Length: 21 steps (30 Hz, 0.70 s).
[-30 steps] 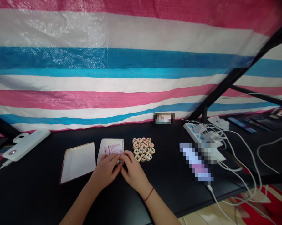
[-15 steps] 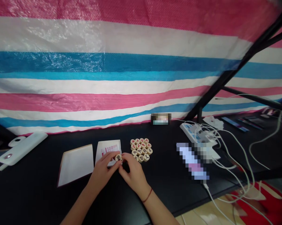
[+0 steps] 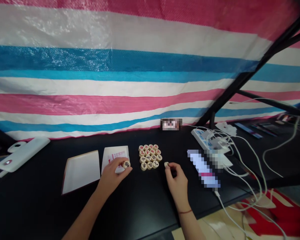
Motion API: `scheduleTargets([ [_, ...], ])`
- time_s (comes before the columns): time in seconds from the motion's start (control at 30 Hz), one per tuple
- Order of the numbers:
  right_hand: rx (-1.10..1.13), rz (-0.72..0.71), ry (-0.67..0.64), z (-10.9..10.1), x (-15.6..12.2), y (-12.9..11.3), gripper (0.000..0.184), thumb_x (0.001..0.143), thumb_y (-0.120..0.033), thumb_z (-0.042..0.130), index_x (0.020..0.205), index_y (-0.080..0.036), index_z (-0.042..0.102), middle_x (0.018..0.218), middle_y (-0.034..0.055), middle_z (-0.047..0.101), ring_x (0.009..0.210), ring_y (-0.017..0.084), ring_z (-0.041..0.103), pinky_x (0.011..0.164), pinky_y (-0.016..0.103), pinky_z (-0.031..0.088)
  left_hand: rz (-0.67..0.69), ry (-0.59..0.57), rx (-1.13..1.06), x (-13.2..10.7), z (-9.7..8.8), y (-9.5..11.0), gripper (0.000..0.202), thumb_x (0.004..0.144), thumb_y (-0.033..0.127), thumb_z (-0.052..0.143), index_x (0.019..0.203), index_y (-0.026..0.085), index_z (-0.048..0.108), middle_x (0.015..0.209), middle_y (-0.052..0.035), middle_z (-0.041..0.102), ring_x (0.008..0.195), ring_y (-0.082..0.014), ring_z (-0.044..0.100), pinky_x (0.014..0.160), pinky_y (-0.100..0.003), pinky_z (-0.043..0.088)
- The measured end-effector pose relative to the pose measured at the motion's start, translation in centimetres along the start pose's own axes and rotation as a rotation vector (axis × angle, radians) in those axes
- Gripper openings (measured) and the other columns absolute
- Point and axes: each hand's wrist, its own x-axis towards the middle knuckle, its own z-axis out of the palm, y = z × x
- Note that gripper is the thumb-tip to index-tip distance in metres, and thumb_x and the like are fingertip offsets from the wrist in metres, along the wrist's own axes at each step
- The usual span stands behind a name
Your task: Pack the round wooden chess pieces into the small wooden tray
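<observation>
The left hand [image 3: 112,175] and the right hand [image 3: 176,181] are well apart; a tight cluster of round wooden Chinese chess pieces [image 3: 150,156] lies on the bench [image 3: 145,203] between them, its faces marked in red and black. The left hand pinches a single wooden piece [image 3: 126,164] between thumb and fingertips, its black character facing up; the right hand holds a pale wooden piece [image 3: 166,164] at its fingertips, seen nearly edge-on, with its marking hidden. A sheet of paper with pink grid lines [image 3: 115,154] lies partly beneath the left hand; a white card with a brown edge [image 3: 81,171] lies just beyond it, further left. Further left again is a white oblong device [image 3: 22,154], its purpose unclear. A long object [image 3: 203,168], blurred beyond recognition, lies just right of the right hand; past it sits a white power strip [image 3: 201,136] tangled in white cables [image 3: 242,156]. A red cord [image 3: 185,211] circles the right wrist. A pink, white and blue striped tarpaulin [image 3: 115,83] hangs ahead of both hands, crossed at right by a black metal bar [image 3: 242,75].
</observation>
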Motion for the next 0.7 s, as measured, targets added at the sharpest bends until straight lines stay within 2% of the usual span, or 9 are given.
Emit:
scheduleTargets([
  [0.13, -0.055, -0.056, -0.022, 0.6, 0.0, 0.2, 0.029, 0.086, -0.044, 0.053, 0.089, -0.018, 0.064, 0.082, 0.0084, 0.066, 0.076, 0.023, 0.06, 0.069, 0.035, 0.048, 0.071, -0.012, -0.011, -0.3, 0.4, -0.3, 0.014, 0.082, 0.032, 0.063, 0.093, 0.023, 0.064, 0.088, -0.0017, 0.07, 0.076, -0.0167, 0.066, 0.074, -0.03, 0.055],
  [0.33, -0.086, -0.176, -0.097, 0.8, 0.5, 0.2, 0.025, 0.086, -0.04, 0.054, 0.086, -0.018, 0.065, 0.087, 0.009, 0.068, 0.082, 0.025, 0.059, 0.076, 0.04, 0.046, 0.082, -0.052, -0.043, -0.6, 0.9, -0.4, 0.017, 0.082, 0.033, 0.066, 0.097, 0.024, 0.065, 0.095, -0.0035, 0.067, 0.085, -0.0185, 0.066, 0.079, -0.031, 0.054],
  [0.43, -0.068, -0.166, -0.058, 0.5, 0.4, -0.3, 0.024, 0.087, -0.039, 0.054, 0.087, -0.018, 0.065, 0.089, 0.0095, 0.068, 0.084, 0.025, 0.059, 0.078, 0.041, 0.046, 0.117, -0.046, -0.04, -0.7, 1.0, -0.2, 0.018, 0.084, 0.038, 0.065, 0.096, 0.024, 0.063, 0.094, -0.0037, 0.067, 0.083, -0.0179, 0.066, 0.077, -0.031, 0.055],
  [0.5, -0.016, -0.147, 0.001, 0.2, 0.0, -1.6, 0.022, 0.088, -0.037, 0.054, 0.089, -0.018, 0.064, 0.091, 0.0097, 0.067, 0.086, 0.025, 0.06, 0.078, 0.04, 0.048, 0.153, -0.034, -0.026, -0.8, 1.1, 0.0, 0.019, 0.085, 0.04, 0.064, 0.095, 0.023, 0.062, 0.091, -0.0036, 0.066, 0.082, -0.0177, 0.066, 0.075, -0.03, 0.055],
  [0.57, 0.066, -0.149, -0.014, -0.1, -0.8, -3.6, 0.018, 0.089, -0.033, 0.054, 0.092, -0.019, 0.064, 0.092, 0.0087, 0.067, 0.087, 0.023, 0.062, 0.079, 0.037, 0.049, 0.196, -0.016, -0.008, -1.0, 1.3, 0.4, 0.02, 0.086, 0.041, 0.063, 0.095, 0.023, 0.061, 0.091, -0.004, 0.066, 0.083, -0.0181, 0.066, 0.077, -0.031, 0.056],
  [0.7, 0.235, -0.202, -0.29, 0.1, -3.1, -8.2, 0.018, 0.084, -0.028, 0.062, 0.1, -0.021, 0.062, 0.091, 0.0052, 0.068, 0.082, 0.019, 0.064, 0.073, 0.03, 0.052, 0.296, 0.02, 0.034, -1.6, 1.9, 1.0, 0.025, 0.088, 0.041, 0.061, 0.104, 0.022, 0.06, 0.095, -0.0059, 0.067, 0.089, -0.0197, 0.066, 0.082, -0.033, 0.056],
])
